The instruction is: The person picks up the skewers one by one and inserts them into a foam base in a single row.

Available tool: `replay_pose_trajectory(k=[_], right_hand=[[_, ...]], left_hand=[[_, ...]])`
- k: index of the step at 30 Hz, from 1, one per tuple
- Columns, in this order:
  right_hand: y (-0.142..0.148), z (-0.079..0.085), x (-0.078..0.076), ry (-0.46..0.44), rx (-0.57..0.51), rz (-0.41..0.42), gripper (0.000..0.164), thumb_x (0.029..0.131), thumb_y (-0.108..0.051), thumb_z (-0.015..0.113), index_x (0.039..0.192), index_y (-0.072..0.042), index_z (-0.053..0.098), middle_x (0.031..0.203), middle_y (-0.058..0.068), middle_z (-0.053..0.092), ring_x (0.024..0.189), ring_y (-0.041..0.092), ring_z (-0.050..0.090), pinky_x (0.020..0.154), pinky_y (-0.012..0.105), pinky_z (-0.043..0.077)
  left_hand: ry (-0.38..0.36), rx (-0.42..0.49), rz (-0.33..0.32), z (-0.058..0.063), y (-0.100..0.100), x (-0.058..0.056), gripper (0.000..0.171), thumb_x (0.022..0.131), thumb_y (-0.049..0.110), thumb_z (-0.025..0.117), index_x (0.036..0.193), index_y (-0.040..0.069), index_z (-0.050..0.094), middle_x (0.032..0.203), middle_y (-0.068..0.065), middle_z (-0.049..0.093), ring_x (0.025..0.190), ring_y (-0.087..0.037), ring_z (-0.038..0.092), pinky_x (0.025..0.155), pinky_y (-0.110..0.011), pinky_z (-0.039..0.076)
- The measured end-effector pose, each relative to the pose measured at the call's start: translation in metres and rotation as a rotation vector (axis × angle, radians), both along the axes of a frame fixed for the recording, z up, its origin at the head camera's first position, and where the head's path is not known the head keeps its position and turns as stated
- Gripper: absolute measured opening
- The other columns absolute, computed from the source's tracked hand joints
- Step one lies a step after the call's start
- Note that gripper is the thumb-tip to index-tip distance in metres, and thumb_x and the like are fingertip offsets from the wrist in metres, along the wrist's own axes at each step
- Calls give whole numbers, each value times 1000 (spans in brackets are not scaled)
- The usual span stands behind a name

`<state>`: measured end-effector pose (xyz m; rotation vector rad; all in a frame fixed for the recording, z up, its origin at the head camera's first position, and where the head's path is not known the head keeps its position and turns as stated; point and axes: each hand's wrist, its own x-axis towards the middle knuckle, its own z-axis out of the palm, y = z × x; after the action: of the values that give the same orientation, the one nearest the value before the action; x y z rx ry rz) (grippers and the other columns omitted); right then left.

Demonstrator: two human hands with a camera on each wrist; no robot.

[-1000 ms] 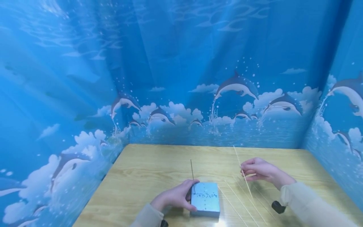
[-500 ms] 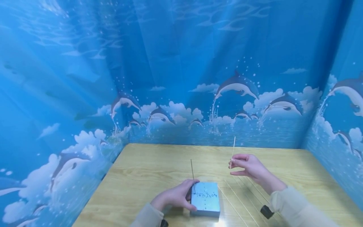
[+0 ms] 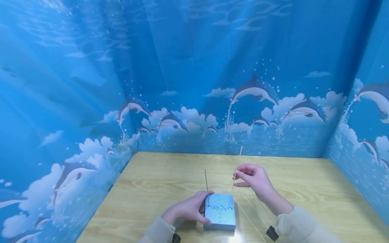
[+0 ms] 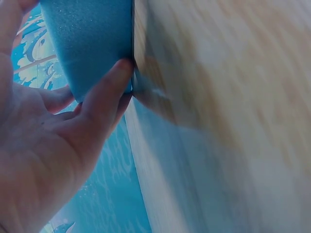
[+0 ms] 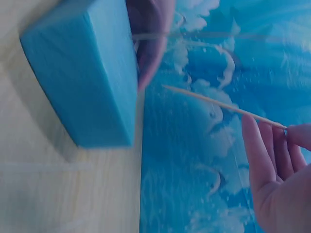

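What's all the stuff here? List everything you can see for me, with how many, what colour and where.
Block: one, light blue with dark specks on top, on the table
Standing stick: one, brownish, rising from the block's top
Held stick: one, pale wood, in the right hand
Lying sticks: at least three, pale, on the table right of the block
Table: one, light wood, beneath everything
Backdrop: blue, dolphin-printed, behind and beside the table
Wrist pieces: two, black, at the cuffs
Sleeves: two, cream, on the forearms
Left hand: one, gripping the block
Right hand: one, fingers pinching the held stick
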<state>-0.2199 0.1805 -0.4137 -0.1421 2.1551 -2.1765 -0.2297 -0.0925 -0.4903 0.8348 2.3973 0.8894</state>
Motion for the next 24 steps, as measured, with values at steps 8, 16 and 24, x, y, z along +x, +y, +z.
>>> replay_pose_trajectory(k=[8,16,24], right_hand=[[-33,-4,13,91,43,28,26,92,-2,64,110,16,60,98,23,70,85,14,70,77,39,63],[-51,-7,18,159,111,53,21,90,-1,66,107,12,65,101,26,70,87,15,71,76,36,63],[-61,-11,19,181,155,50,19,89,-2,68,104,9,67,99,23,71,86,23,73,73,30,63]], left_hand=[[27,5,-2,0,0,-1,104,69,38,87,152,16,30,145,-2,44,135,-18,44,118,-43,36],[20,5,-5,0,-1,-1,103,69,38,87,152,16,30,142,0,45,132,-16,45,118,-41,37],[16,-14,-7,1,1,-2,103,71,39,86,153,18,29,149,-2,41,139,-19,40,120,-42,34]])
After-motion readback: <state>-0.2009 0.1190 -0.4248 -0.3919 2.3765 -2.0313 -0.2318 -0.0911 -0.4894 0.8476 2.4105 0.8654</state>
